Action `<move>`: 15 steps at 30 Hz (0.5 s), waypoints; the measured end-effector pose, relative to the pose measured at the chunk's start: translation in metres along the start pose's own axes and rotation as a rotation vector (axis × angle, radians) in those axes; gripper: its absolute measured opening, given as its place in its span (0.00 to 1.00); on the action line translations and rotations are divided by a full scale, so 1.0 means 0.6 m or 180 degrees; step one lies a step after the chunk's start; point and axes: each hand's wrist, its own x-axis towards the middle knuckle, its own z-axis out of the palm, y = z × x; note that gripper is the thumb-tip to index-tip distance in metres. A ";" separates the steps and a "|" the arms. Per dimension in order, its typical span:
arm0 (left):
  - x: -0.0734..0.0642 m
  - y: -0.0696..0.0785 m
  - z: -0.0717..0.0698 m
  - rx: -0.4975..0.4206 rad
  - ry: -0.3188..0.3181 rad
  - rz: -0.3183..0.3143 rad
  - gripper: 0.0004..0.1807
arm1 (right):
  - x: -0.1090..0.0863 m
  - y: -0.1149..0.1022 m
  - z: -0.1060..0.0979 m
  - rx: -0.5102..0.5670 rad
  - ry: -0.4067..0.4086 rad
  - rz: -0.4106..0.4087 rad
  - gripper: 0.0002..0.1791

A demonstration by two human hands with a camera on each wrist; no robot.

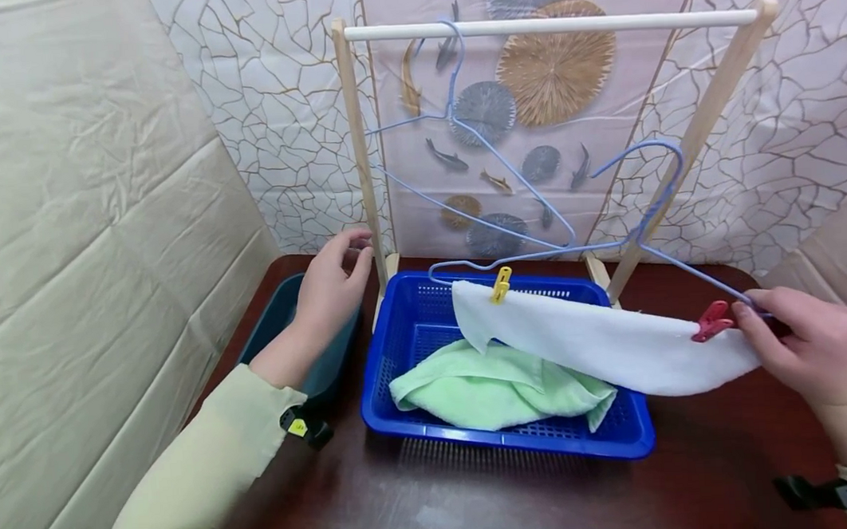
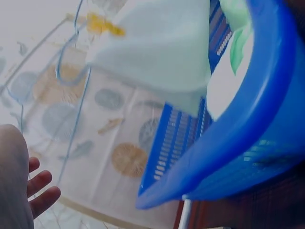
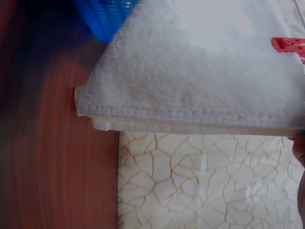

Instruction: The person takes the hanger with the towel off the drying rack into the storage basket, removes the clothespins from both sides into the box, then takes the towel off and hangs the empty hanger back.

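My right hand (image 1: 819,344) grips the right end of a blue wire hanger (image 1: 671,261), held tilted above the table. A white towel (image 1: 600,339) hangs from its lower bar. One yellow clothespin (image 1: 500,284) and one red clothespin (image 1: 712,321) pinch the towel to the wire. Beside the rack's left post, my left hand (image 1: 331,285) is raised with loosely bent fingers and holds nothing; the left wrist view shows its fingertips (image 2: 45,193) apart from the towel. Below the hanger, a light green towel (image 1: 487,381) lies crumpled in a blue plastic basket (image 1: 504,440).
A wooden rack with a white crossbar (image 1: 555,26) stands behind the basket. Another blue hanger (image 1: 451,111) hangs on that bar towards the left. The teal basin (image 1: 328,357) sits left of the basket, partly behind my left arm. Beneath everything is a dark red-brown table (image 1: 436,503).
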 end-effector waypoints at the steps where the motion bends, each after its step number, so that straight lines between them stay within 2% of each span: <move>1: -0.005 0.006 -0.003 0.0024 -0.0012 0.0047 0.19 | 0.003 -0.002 0.003 -0.0017 -0.0019 -0.0039 0.38; 8: -0.036 0.045 -0.013 0.0234 -0.0099 0.0461 0.16 | 0.030 -0.016 0.026 0.0015 -0.0187 -0.0267 0.36; 15: -0.060 0.069 -0.013 0.0311 -0.0185 0.1070 0.12 | 0.047 -0.028 0.049 0.0068 -0.0318 -0.0326 0.36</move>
